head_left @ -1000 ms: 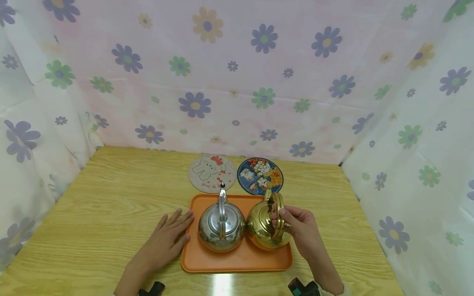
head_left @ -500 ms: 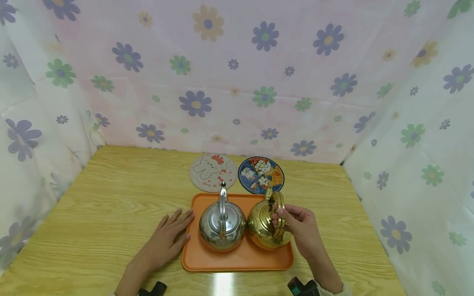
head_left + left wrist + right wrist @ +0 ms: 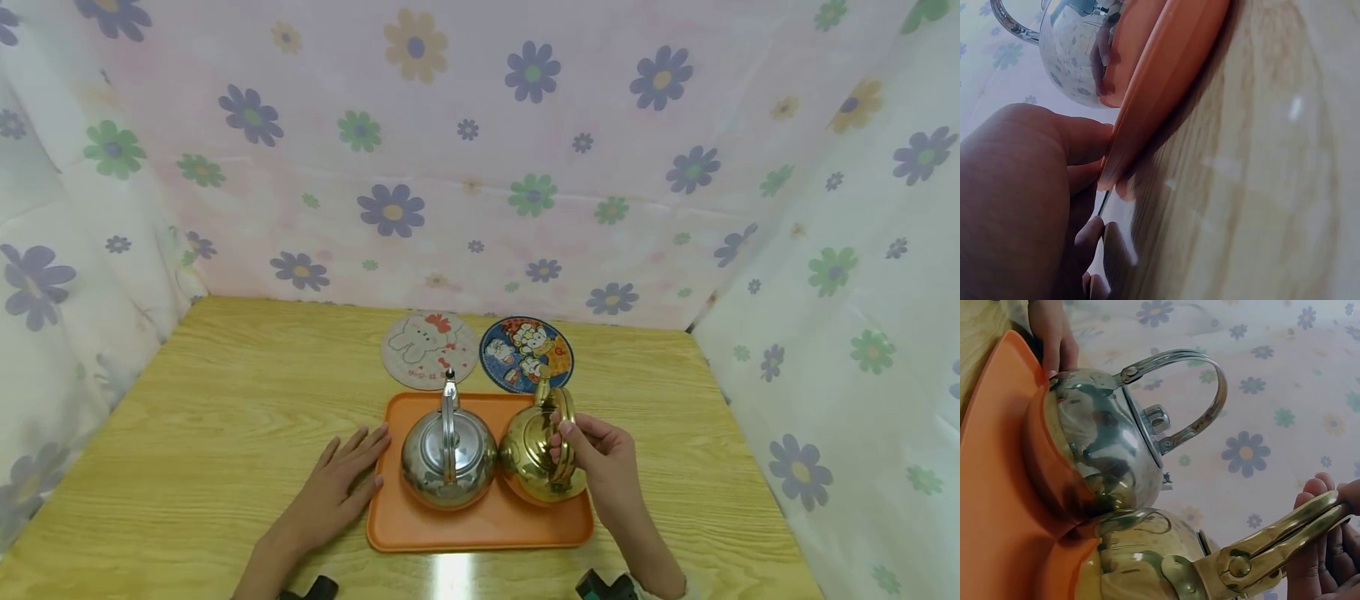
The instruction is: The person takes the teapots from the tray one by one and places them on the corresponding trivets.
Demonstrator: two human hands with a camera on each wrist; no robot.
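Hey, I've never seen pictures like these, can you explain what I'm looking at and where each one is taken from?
A person works with two bare hands, no machine. The wide picture comes from a head-worn camera looking down; the two close-ups come from cameras worn on each wrist. On the pale wooden table sits a flat orange plastic tray carrying a shiny silver metal kettle and a round golden metal kettle. Behind the tray lie two round picture mats, one pale, one blue. The left hand rests flat, touching the tray's edge. The right hand grips the golden kettle's handle.
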